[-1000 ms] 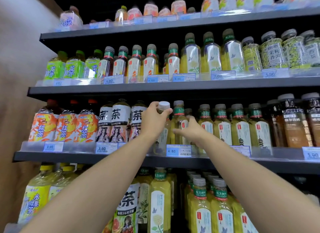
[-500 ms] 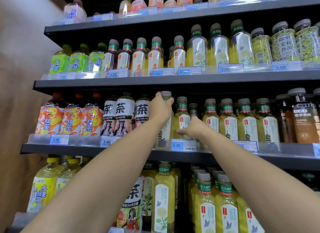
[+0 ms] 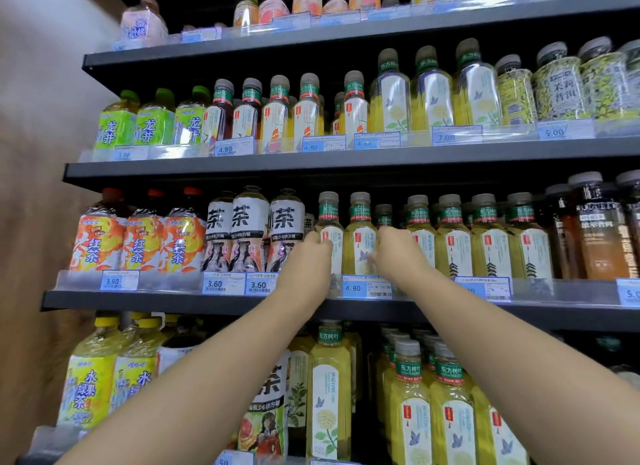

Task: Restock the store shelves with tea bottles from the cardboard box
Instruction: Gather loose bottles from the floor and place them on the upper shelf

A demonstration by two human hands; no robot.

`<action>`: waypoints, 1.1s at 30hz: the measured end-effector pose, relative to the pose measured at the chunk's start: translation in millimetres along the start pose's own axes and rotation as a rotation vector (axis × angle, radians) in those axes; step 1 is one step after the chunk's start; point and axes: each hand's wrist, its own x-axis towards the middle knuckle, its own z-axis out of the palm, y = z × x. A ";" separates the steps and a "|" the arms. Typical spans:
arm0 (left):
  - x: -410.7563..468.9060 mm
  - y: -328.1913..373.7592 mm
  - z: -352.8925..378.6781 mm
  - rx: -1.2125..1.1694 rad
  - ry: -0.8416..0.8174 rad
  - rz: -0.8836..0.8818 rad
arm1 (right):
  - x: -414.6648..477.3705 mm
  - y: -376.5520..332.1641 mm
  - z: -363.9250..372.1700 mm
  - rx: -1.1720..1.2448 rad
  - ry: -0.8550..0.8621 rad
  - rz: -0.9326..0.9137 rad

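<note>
Both bare arms reach up to the third dark metal shelf (image 3: 180, 300) from the top. The left hand (image 3: 310, 256) wraps around the lower body of a yellow-green tea bottle with a grey cap and green neck band (image 3: 329, 222), which stands upright at the shelf's front edge behind the clear plastic price rail (image 3: 166, 281). The right hand (image 3: 398, 253) lies with its fingers against the side of the neighbouring yellow-green tea bottle with a white label (image 3: 360, 236), just to the right; whether it grips or only touches it I cannot tell. The two bottles stand almost touching. Left of the held bottle, black-and-white labelled bottles (image 3: 249, 229) crowd close, leaving little room on that side. Right of the right hand, a packed row of like yellow tea bottles (image 3: 485, 236) fills the front edge. Another grey cap (image 3: 383, 211) shows behind, farther in. The shelf above (image 3: 346, 159) hangs just over the caps, so headroom is slight. A blue 4.80 price tag (image 3: 367, 287) sits below, between the wrists.
</note>
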 end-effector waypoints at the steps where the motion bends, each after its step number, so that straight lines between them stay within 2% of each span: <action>1: -2.0 -1.8 0.0 -0.010 -0.001 0.024 | -2.4 2.5 -1.1 -0.008 0.040 -0.044; 3: -8.1 -1.2 2.5 -0.015 -0.019 0.042 | -7.8 7.8 -1.9 0.001 0.039 -0.111; 7: -20.5 6.3 5.7 0.064 -0.096 0.073 | -15.6 18.2 2.2 -0.107 -0.162 -0.227; 14: -11.4 8.3 6.6 0.188 -0.218 0.048 | -14.9 -0.6 -4.0 -0.154 -0.477 -0.162; 21: 1.4 5.3 12.1 0.190 -0.396 0.120 | -3.4 -7.3 6.7 -0.239 -0.564 -0.110; 24: 3.0 7.7 10.0 0.150 -0.443 0.072 | 1.1 -6.0 14.7 -0.192 -0.535 -0.057; 27: 2.7 3.5 13.8 0.166 -0.429 0.106 | -0.2 -1.4 16.5 -0.207 -0.475 -0.075; 30: -10.3 1.9 13.4 0.130 -0.233 0.136 | -10.3 5.3 16.0 -0.180 -0.261 -0.168; 33: -34.3 11.7 9.4 0.011 0.020 0.215 | -36.8 9.7 2.0 -0.174 0.067 -0.270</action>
